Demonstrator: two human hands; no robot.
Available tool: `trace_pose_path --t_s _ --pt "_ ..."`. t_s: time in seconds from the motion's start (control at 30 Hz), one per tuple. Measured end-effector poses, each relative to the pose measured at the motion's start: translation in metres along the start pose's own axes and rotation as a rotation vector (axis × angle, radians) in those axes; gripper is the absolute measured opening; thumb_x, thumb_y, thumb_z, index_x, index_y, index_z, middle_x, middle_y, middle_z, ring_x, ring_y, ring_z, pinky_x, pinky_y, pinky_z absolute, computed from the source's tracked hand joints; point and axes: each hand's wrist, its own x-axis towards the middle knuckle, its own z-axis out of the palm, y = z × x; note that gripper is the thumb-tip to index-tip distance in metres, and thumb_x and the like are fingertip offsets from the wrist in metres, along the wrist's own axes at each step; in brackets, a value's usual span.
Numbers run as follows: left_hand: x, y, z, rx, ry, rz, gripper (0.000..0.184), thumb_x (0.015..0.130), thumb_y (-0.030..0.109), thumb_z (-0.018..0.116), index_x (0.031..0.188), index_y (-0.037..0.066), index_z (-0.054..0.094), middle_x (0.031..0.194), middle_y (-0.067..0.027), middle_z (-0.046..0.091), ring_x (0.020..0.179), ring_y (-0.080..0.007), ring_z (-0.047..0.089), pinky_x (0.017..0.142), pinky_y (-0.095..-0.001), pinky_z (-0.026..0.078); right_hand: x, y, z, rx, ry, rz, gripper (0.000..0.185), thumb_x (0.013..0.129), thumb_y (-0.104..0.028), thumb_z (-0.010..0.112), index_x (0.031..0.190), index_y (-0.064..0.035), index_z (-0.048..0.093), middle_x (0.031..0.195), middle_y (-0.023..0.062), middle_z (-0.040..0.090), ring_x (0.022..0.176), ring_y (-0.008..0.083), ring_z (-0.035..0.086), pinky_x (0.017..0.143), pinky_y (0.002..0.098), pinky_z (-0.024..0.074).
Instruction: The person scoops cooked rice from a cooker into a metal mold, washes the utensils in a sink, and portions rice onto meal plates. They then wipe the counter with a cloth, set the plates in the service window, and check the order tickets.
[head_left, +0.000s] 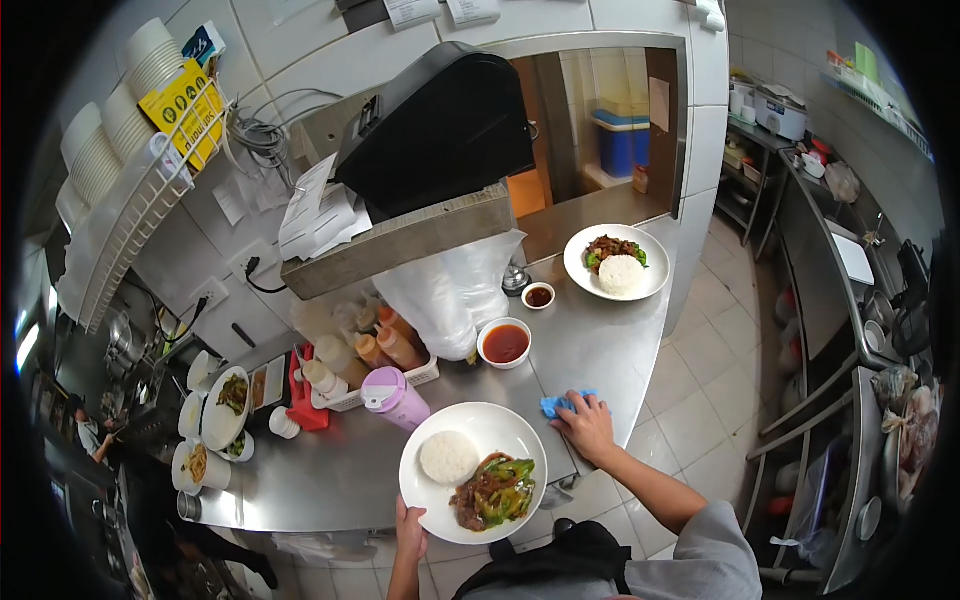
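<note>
My left hand (410, 535) grips the near rim of a white plate (421, 497), thumb on top, at the front edge of the steel counter. On that plate sit a mound of white rice (449, 457) and a portion of meat with green peppers (497, 490). My right hand (584, 424) presses a blue cloth (562, 403) on the counter to the plate's right, fingers closed over it. A second white plate (652, 283) with rice and a dark meat dish stands farther back at the right. Near it are a bowl of red sauce (505, 343) and a small cup of dark sauce (538, 296).
A purple lidded cup (395, 397) stands behind the plate, beside a basket of sauce bottles (372, 352). Several food bowls (229, 411) sit at the counter's left. A black printer (440, 130) rests on a shelf above. Another person (95, 435) is at far left.
</note>
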Motion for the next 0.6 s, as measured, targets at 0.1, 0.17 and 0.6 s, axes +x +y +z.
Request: trace_pose_path --t_s 0.1,0.17,0.6 --pt "0.002 -0.002 -0.002 0.000 -0.011 0.014 0.051 0.071 -0.002 0.038 0.121 0.007 0.036 0.111 -0.0082 0.047 0.100 -0.0183 0.049 0.083 -0.0299 0.045 -0.002 0.006 0.011 -0.030 0.008 -0.020 0.017 0.076 -0.029 0.061 0.086 -0.0161 0.064 0.099 0.0035 0.055 0.089 0.0249 0.049 0.069 0.0387 0.0399" --pt "0.003 -0.002 -0.003 0.017 -0.014 0.024 0.051 0.071 -0.002 0.038 0.121 0.007 0.036 0.111 -0.0082 0.047 0.100 -0.0181 0.049 0.082 -0.0292 0.044 -0.004 0.007 0.014 -0.035 0.024 -0.030 0.016 0.075 -0.028 0.061 0.086 -0.0164 0.064 0.099 0.0034 0.055 0.088 0.0249 0.049 0.069 0.0387 0.0399" --pt "0.018 -0.006 -0.010 0.063 -0.032 0.061 0.051 0.070 -0.002 0.038 0.121 0.003 0.036 0.113 -0.0099 0.047 0.102 -0.0195 0.047 0.088 -0.0294 0.039 0.000 0.004 0.003 -0.012 -0.054 -0.039 0.020 0.078 -0.022 0.057 0.096 -0.0203 0.065 0.102 0.0025 0.055 0.089 0.0260 0.049 0.071 0.0385 0.0404"
